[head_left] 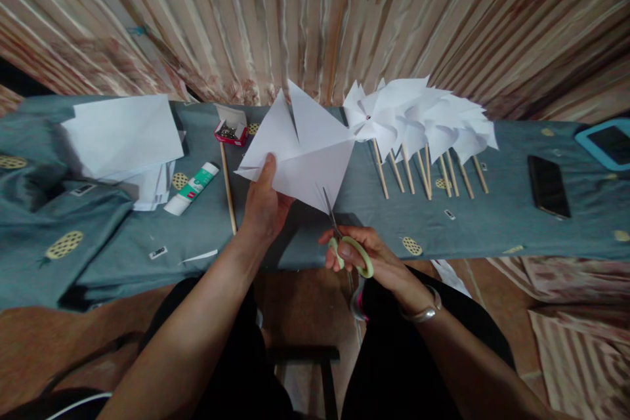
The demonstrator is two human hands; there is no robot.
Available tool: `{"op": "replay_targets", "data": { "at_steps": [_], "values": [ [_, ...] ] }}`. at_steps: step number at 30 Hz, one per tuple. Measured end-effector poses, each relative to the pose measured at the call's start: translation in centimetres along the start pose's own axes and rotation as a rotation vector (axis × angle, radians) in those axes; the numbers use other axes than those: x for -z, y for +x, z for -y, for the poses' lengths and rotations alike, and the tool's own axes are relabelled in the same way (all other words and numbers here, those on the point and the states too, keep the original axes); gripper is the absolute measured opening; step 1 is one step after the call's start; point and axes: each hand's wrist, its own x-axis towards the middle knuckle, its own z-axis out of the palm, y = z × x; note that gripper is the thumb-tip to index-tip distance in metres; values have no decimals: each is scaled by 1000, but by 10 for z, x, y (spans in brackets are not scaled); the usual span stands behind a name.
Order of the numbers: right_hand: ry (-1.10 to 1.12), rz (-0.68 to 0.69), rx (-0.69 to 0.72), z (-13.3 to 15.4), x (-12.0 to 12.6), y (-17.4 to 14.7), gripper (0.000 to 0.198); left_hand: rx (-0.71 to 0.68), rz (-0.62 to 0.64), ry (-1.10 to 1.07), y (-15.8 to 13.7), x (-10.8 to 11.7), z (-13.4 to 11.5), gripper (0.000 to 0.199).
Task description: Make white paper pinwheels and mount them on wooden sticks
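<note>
Left hand (268, 203) gripping a white paper piece (315, 174) at its lower left, thumb on the upper face, fingers underneath; piece held up over the front part of the cloth-covered counter (482, 230), in front of the person. Paper shows a slit running in from the top and another at the left corner. Right hand (364, 249) closed around the pale green handles of a pair of scissors (336, 230); one blade visible against the paper near its lower corner, second blade not clearly distinguishable. Silver bracelet (423, 312) on right wrist. Right of the paper: row of overlapping white pinwheels (408, 105) on wooden sticks, stick ends toward the person. Paper's right corner meets the nearest pinwheel in this view; contact cannot be determined. Left of the paper: small red box (231, 131), lid raised, small metallic pieces inside; loose wooden stick (228, 187) with its far end at the box, near end passing behind the left forearm. Further left: green-and-white glue tube (191, 189), lying at a slant, then a stack of white paper (128, 134). Thin paper sliver (199, 256) near the front edge. Far right: dark phone (548, 187), blue-framed device (608, 144) beyond it. Striped curtain (315, 26) behind.
</note>
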Motion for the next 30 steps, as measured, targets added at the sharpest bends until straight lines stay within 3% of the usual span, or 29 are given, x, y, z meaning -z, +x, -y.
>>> {"op": "replay_targets", "data": {
  "at_steps": [30],
  "values": [
    [-2, -72, -3, -7, -1, 3, 45, 18, -6, -54, 0, 1, -4, 22]
  ]
}}
